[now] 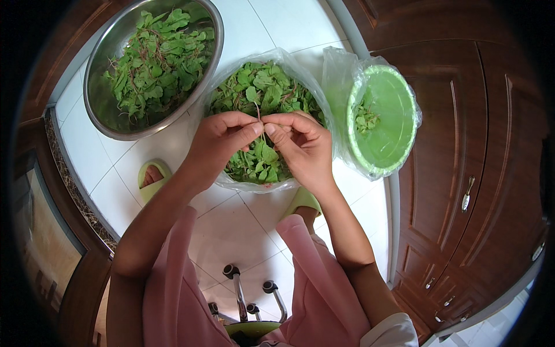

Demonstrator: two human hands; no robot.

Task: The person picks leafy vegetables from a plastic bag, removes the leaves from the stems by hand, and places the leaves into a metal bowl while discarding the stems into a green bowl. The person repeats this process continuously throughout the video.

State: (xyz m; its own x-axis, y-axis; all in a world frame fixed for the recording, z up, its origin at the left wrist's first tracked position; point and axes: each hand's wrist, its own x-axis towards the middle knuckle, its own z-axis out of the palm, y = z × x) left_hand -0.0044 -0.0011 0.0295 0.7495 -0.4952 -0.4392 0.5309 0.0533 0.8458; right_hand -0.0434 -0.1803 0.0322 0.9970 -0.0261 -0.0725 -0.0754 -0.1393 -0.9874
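My left hand [230, 134] and my right hand [299, 139] meet fingertip to fingertip over a clear plastic bag [243, 186] full of leafy greens [269, 86]. Between both thumbs and forefingers I pinch the thin reddish stem of one seedling [259, 110]; its small leaf points away from me. A steel basin [219, 39] at the upper left holds a heap of greens with reddish stems [156, 73]. To the right stands a green bin [396, 117] lined with clear plastic, with a small clump of greens [367, 119] inside against its left side.
White tiles [234, 217] cover the floor. Dark brown wooden cabinets [433, 152] line the right side. My feet in green slippers [151, 178] are near the bag. Chrome stool legs with black caps [239, 295] show between my knees.
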